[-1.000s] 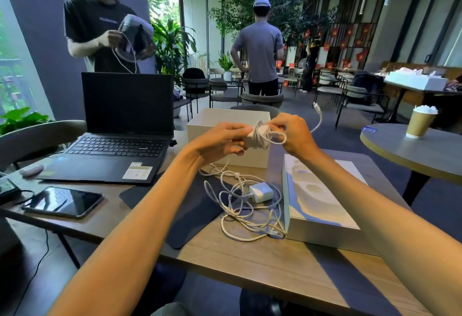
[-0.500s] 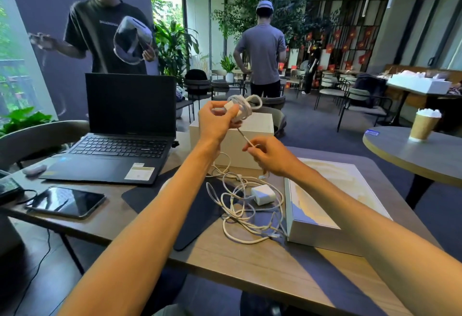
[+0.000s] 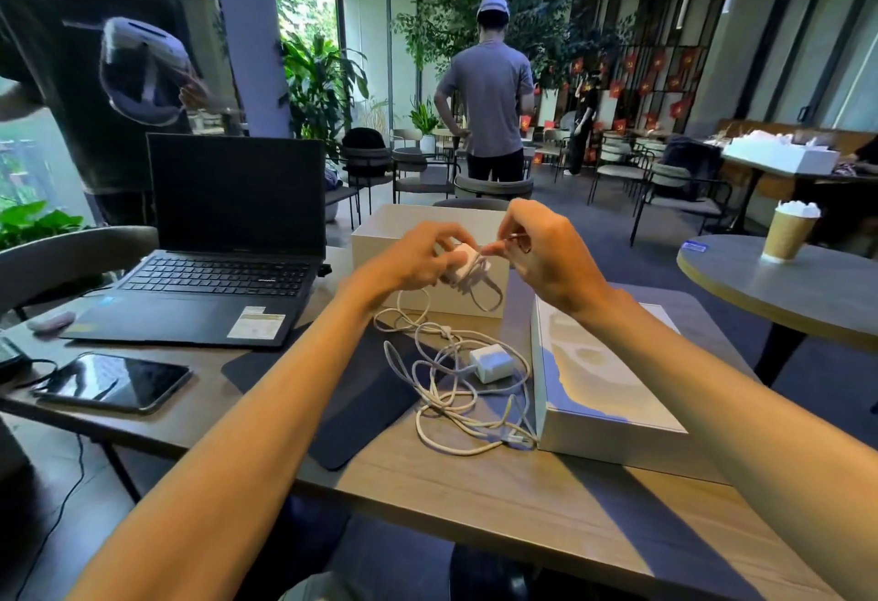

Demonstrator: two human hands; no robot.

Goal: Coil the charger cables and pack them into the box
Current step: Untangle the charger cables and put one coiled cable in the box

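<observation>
My left hand grips a white charger block with cable wound round it, held above the table in front of the open white box. My right hand pinches the cable's end close to the block. A loop of that cable hangs below the block. A second white charger lies on the table in a loose tangle of white cable. The box's lid lies to the right of the tangle.
An open black laptop and a phone sit at the left. A dark mat lies under my left forearm. A round table with a paper cup stands at the right. Two people stand beyond the table.
My left hand came down from its raised position with the wound charger. My right hand rose from the table to meet it at the cable's end.
</observation>
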